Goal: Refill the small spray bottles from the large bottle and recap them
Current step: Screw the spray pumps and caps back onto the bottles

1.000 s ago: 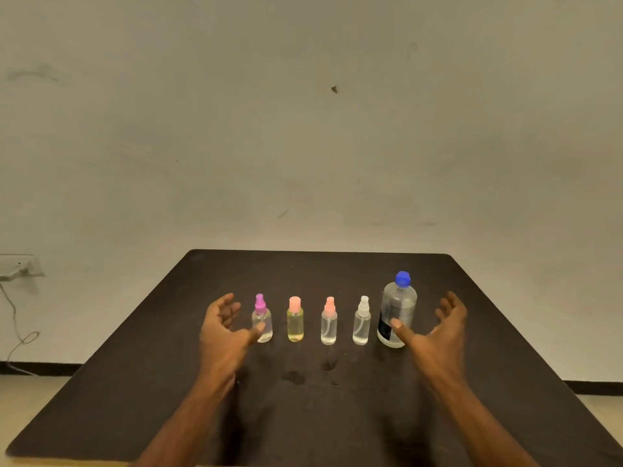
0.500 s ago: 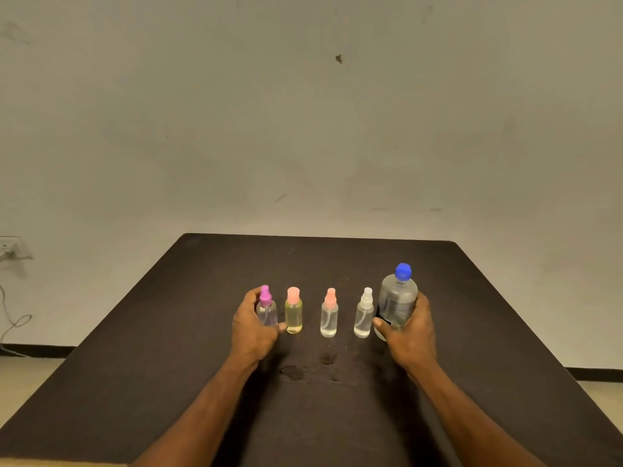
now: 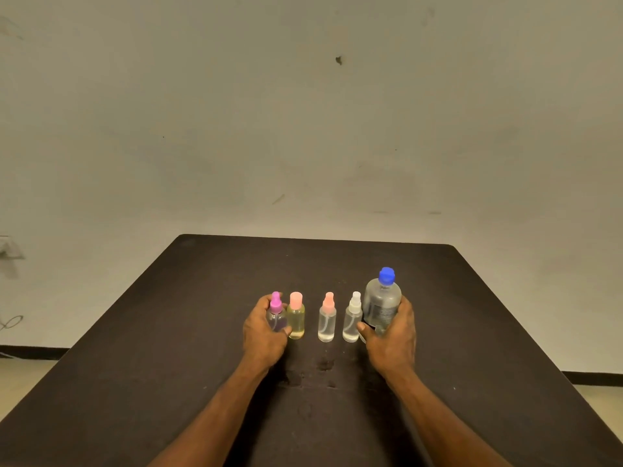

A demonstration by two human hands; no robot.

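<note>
The left hand (image 3: 264, 335) is now gripping the purple-capped spray bottle (image 3: 276, 313) at the left end of the row, fingers curled round it, where a second ago it was hovering open. The right hand (image 3: 392, 335) is likewise clasping the large bottle (image 3: 382, 303) with the blue cap (image 3: 386, 276) at the right end. Both bottles are looking slightly raised since half a second ago, though whether they are clear of the dark bench (image 3: 168, 332) is unclear. Three capped spray bottles are standing between them.
</note>
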